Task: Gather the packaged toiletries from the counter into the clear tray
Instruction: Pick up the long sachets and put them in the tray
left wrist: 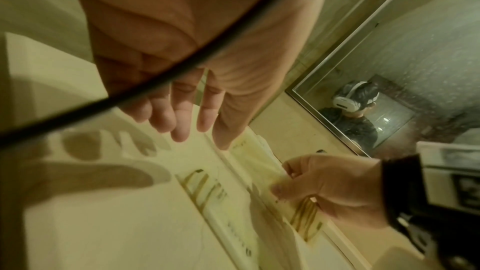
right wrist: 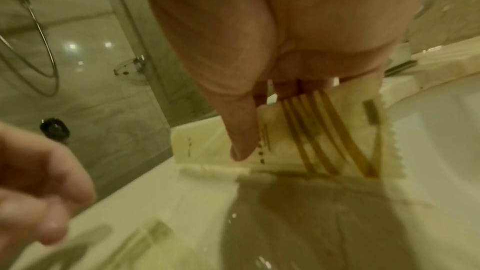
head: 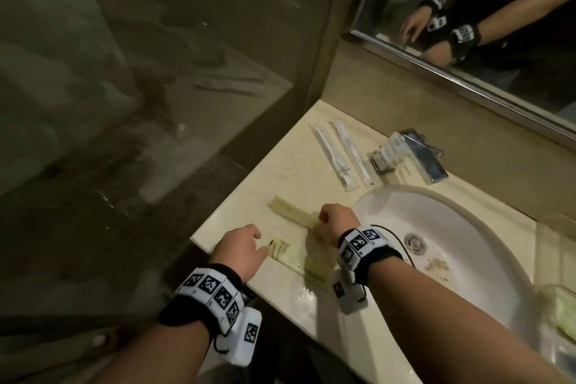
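Cream toiletry packets with gold stripes lie at the counter's front left. My right hand pinches the near end of one long packet between thumb and fingers, as the right wrist view shows on the striped packet. My left hand hovers with fingers straight over a second striped packet; those fingers are just above that packet. A third packet lies below my right wrist. Two white wrapped toothbrushes lie further back. The clear tray sits at the far right and holds a yellowish packet.
A white sink fills the counter between the packets and the tray. A chrome faucet and a small clear holder stand behind it. A glass shower wall borders the counter on the left; a mirror hangs above.
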Demonstrator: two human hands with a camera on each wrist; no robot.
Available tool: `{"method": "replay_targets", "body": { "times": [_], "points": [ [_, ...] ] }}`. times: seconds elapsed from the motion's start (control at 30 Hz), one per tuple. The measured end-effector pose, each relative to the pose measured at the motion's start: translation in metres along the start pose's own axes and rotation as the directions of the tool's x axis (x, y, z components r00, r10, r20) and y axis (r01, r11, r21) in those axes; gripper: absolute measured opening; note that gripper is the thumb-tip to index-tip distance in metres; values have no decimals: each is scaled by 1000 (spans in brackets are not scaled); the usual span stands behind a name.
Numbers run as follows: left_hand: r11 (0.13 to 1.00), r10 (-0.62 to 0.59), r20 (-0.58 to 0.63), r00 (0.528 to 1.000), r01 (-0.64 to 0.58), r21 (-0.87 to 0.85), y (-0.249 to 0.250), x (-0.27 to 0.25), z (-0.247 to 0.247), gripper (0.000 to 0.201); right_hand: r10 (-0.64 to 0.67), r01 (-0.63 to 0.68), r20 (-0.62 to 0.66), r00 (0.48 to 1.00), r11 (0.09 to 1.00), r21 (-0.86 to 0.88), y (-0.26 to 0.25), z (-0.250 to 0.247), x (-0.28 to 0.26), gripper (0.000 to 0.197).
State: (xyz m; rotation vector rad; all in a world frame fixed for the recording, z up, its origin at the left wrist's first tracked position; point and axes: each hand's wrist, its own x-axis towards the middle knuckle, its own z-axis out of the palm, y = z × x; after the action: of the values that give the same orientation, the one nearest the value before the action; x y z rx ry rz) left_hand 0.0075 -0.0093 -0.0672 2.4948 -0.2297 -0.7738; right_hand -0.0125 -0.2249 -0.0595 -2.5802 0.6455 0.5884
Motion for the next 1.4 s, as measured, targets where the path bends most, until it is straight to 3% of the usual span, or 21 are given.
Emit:
{"method": "replay_targets", "body": {
  "times": [0.13, 0.23, 0.3, 0.47, 0.67, 0.73, 0.8, 0.9, 0.97, 1.03, 1.13, 1.3, 1.4],
  "points": [
    [998, 17, 1, 1000, -17, 63, 6, 7, 8, 40, -48, 38, 157, 986, 997, 65, 6, -11, -24, 16],
    [998, 1, 3, 1000, -1, 68, 9, 11, 12, 41, -69, 70, 233, 970, 998, 3, 15, 0, -42, 21],
    [997, -4, 4, 1000, 4, 71, 10, 13, 14, 41, -68, 81, 213, 975, 995, -56, 17, 11, -51, 12],
    [998, -7, 7, 1000, 6, 59, 14, 13, 16, 40, -60, 69, 98, 993, 993, -94, 13, 32, -63, 13],
    [998, -32, 22, 999, 30, 55, 26, 11, 14, 47, 47, -25, 159, 986, 990, -138, 7, 44, -58, 18],
    [999, -37, -18, 999, 36, -12, 28, 11, 16, 63, 38, -19, 157, 987, 992, -121, 7, 39, -58, 5],
    [983, -73, -56, 996, 62, -175, 33, 12, 18, 82, 31, -27, 117, 993, 999, -31, 16, 28, -59, 19],
    [893, -123, 67, 990, 140, -427, 50, 15, 25, 99, 64, -72, 57, 996, 985, 157, 39, 3, -68, 17],
    [767, -58, 242, 969, 198, -610, 72, 13, 37, 91, 66, -71, 27, 997, 950, 304, 60, -14, -79, 19],
    [665, 56, 354, 934, 230, -710, 105, 4, 51, 61, 47, -48, 13, 999, 905, 423, 83, -30, -94, 22],
    [672, 184, 364, 913, 154, -724, 157, -14, 77, 30, 58, -48, -5, 998, 874, 484, 126, -47, -119, 27],
    [717, 303, 330, 894, 14, -697, 223, -42, 143, 23, 178, -100, -102, 979, 847, 521, 207, -58, -170, 52],
    [711, 328, 338, 882, 6, -704, 259, -67, 182, 20, 262, -95, -264, 928, 853, 512, 254, -60, -205, 57]
  ]
}}
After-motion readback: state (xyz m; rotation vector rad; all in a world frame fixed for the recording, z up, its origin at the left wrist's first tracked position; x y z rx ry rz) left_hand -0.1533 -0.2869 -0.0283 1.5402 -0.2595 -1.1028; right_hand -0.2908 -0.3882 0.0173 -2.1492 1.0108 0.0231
